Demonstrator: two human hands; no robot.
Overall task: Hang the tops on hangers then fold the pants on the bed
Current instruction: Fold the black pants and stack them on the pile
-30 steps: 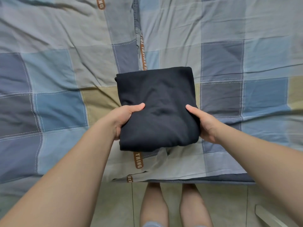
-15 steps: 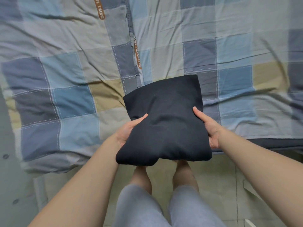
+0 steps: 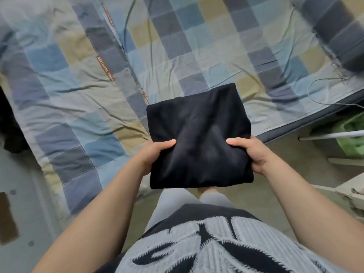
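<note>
Firmly held, folded black pants (image 3: 199, 138).
At the bed (image 3: 78, 95), the left hand (image 3: 152, 155) and right hand (image 3: 255, 154) grip opposite sides.

Left hand (image 3: 152, 156): fingers hidden under folded pants (image 3: 199, 138), only thumb shows on top. Right hand (image 3: 256, 154): same. Lower legs (image 3: 206, 191) mostly hidden behind pants. Bed (image 3: 78, 99) cut off at top and left edges. Dark bundle (image 3: 340, 36) on bed's far right: blurred, kind unclear. Green object (image 3: 352, 134) beside bed: blurred, cut by right edge. Dark shape (image 3: 9, 123) at left edge: cut off, unidentifiable.
</note>
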